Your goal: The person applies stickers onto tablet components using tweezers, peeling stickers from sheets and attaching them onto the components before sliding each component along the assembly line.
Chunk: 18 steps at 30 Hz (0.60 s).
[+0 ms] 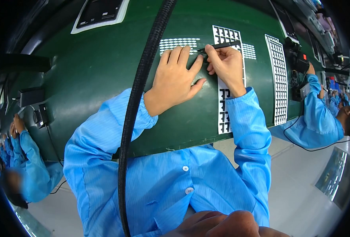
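Observation:
My left hand (177, 79) lies flat on the green table with its fingers stretched out. Its fingertips rest at the lower edge of a clear sheet with rows of small white pieces (178, 42). Between the thumb and fingers of my right hand (228, 65) is a slim black tool, tweezers by its shape (227, 44). Its narrow tip points left, close to the right end of the white rows, near my left index finger. Under my right hand and wrist runs a long white strip with black cut-out shapes (224, 114), partly hidden by them.
Another white strip with black shapes (278, 79) lies to the right. A black device panel on a white pad (100, 14) is at the far edge. A black cable (143, 71) crosses the view. People in blue sit on both sides, beside small black boxes (32, 96).

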{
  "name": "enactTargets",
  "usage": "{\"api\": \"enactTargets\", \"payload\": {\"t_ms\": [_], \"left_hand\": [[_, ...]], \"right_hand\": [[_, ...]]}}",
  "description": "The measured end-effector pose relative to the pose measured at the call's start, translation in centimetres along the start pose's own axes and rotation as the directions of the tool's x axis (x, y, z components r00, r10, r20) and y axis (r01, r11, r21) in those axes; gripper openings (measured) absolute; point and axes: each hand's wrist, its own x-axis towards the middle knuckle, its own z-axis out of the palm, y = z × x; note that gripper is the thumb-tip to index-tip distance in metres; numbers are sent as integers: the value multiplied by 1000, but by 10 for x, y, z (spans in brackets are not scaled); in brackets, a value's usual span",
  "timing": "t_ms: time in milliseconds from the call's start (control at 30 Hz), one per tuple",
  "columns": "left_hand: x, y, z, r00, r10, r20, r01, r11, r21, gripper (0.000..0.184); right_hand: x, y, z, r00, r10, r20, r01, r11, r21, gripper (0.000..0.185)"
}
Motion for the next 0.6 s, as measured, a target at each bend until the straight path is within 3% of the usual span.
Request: {"api": "enactTargets", "payload": {"t_ms": [600], "left_hand": [[2, 4, 1, 1000, 17, -1, -17, 1000, 19, 54]], "right_hand": [[3, 3, -6, 997, 26, 75, -29, 999, 30, 34]]}}
